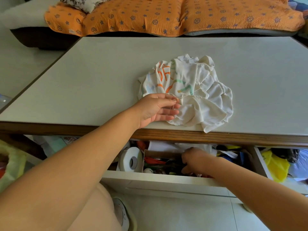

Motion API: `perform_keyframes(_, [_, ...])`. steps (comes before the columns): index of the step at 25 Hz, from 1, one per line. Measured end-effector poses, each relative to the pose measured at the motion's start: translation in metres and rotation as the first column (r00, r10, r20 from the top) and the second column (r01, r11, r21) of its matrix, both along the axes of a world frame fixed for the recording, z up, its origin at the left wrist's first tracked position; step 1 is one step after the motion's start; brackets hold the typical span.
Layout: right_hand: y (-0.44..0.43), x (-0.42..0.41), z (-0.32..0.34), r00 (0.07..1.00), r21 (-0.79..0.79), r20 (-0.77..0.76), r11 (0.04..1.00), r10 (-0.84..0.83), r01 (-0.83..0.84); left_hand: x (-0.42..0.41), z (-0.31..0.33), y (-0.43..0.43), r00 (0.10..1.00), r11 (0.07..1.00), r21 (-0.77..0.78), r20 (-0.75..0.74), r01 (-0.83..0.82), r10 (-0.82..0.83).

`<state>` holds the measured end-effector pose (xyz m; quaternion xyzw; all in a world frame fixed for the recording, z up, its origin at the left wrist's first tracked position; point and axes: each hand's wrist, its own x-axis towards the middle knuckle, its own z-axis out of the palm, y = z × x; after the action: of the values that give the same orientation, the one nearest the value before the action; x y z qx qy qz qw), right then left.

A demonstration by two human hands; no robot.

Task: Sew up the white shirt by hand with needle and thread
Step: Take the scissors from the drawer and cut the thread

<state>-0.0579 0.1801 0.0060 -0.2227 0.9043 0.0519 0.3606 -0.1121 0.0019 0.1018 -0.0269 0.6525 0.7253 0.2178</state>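
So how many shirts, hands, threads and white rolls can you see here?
Shirts: 1, the white shirt crumpled on the table.
Hands: 2, the left hand pinching the thread and the right hand down in the drawer.
Threads: 1, the thread.
White rolls: 1, the white roll in the drawer.
Total: 5

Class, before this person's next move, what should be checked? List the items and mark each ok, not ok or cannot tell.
1. The white shirt lies on the table: ok.
2. Shirt spread flat for stitching: not ok, crumpled.
3. The thread held: ok, the left hand pinches it.
4. A needle on the thread: cannot tell, too small.
5. The right hand free to sew: not ok, it reaches into the open drawer.
6. Its grip: cannot tell, fingers hidden.
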Motion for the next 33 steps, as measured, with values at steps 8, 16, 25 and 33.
perform_keyframes(8, [-0.047,0.007,-0.004,0.971,-0.277,0.169,0.954,0.170,-0.118,0.001,-0.001,-0.003,1.000,1.000,-0.031,0.013,0.006,-0.005])
perform_keyframes(16, [-0.045,-0.001,-0.031,0.941,-0.273,0.257,0.950,0.221,-0.148,-0.003,-0.004,-0.006,1.000,0.999,-0.042,0.008,0.015,-0.014])
perform_keyframes(25, [-0.057,0.000,-0.046,0.933,-0.337,0.294,0.936,0.206,-0.100,-0.014,-0.005,0.001,1.000,0.997,-0.071,0.017,0.021,-0.020])
perform_keyframes(33, [-0.050,0.007,0.005,0.956,-0.450,0.292,0.879,-0.025,0.161,-0.012,-0.006,-0.002,0.999,0.998,-0.060,0.029,0.017,-0.015])
